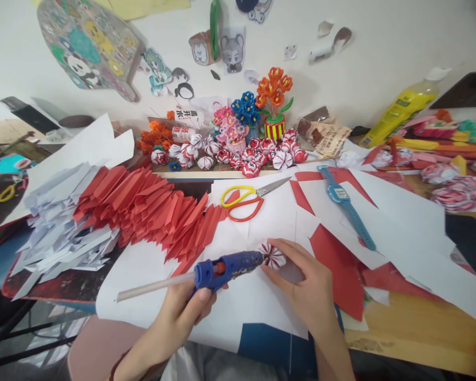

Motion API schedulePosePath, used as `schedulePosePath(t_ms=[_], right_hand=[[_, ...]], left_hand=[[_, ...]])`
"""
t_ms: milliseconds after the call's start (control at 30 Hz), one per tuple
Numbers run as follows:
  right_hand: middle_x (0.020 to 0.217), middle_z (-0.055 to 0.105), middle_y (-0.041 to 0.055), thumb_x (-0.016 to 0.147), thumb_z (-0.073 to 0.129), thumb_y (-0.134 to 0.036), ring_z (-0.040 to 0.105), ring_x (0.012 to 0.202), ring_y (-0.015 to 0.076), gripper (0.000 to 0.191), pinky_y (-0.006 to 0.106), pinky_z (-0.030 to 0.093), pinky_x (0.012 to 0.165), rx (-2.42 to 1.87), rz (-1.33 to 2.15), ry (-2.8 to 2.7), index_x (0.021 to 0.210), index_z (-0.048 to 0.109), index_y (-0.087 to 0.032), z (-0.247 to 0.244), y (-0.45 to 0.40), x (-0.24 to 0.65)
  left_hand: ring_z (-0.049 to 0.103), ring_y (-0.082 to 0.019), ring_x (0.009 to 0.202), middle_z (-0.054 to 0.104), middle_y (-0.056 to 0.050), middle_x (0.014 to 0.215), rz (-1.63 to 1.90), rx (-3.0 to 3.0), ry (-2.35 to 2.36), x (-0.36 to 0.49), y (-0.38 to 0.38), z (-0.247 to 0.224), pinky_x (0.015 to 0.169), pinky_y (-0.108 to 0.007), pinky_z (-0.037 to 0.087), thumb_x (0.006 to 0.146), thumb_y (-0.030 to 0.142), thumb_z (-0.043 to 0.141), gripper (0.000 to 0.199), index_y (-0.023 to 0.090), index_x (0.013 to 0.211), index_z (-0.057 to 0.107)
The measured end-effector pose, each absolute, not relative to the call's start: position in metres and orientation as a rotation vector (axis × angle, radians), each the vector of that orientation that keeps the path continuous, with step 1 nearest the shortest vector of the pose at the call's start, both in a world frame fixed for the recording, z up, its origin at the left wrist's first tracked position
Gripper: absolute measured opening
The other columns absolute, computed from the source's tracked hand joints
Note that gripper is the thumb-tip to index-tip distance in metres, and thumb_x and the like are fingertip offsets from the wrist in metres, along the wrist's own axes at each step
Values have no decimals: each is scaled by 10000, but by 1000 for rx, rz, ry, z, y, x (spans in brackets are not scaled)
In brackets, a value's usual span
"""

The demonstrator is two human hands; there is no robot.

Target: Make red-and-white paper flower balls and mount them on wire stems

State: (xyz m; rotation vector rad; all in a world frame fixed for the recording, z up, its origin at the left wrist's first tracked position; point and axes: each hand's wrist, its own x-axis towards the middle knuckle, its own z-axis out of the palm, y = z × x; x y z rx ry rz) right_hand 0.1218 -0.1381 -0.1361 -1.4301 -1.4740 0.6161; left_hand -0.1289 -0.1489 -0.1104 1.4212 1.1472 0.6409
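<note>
My left hand [192, 307] is wrapped round the handle of a blue hot glue gun [238, 264], with a long glue stick [156, 286] poking out of its back end. The gun's nozzle meets the centre of a small red-and-white striped paper flower [275, 256]. Thumb and fingers of my right hand [303, 272] pinch that flower from its right side. Left of the gun lies a fanned heap of folded red paper strips [143, 203], beside a pile of folded white paper strips [63, 217]. Yellow-and-orange-handled scissors [248, 201] rest on white paper just beyond.
A blue watch [347, 206] lies on white and red paper sheets [396, 222] at the right. Along the wall stand several finished paper flowers [249, 168], a pot of orange flowers [275, 127] and a tilted yellow bottle [404, 108]. A pink stool [99, 349] is below left.
</note>
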Motion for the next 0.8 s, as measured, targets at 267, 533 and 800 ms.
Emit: schedulePosePath(t_ms=[267, 533, 800], right_hand=[[1157, 708, 61, 826, 739, -294, 696, 1016, 227, 319, 335, 586, 887, -1446, 659, -1465, 1141, 702, -254, -136, -138, 123], [1151, 708, 48, 821, 745, -283, 696, 1009, 203, 324, 298, 576, 902, -1438, 652, -1469, 1140, 704, -242, -135, -138, 123], [1154, 707, 55, 822, 747, -283, 698, 1003, 210, 323, 314, 584, 890, -1434, 654, -1468, 1140, 702, -252, -135, -138, 123]], left_hand=[[322, -76, 465, 400, 41, 550, 631, 1447, 1178, -125, -146, -105, 454, -204, 261, 998, 495, 387, 474, 102, 968, 652], [321, -71, 459, 406, 44, 545, 610, 1484, 1205, -124, -147, -103, 451, -191, 261, 1000, 486, 386, 457, 106, 973, 637], [358, -97, 473, 439, 20, 547, 634, 1508, 1267, -123, -146, -99, 445, -200, 316, 980, 491, 400, 437, 133, 883, 632]])
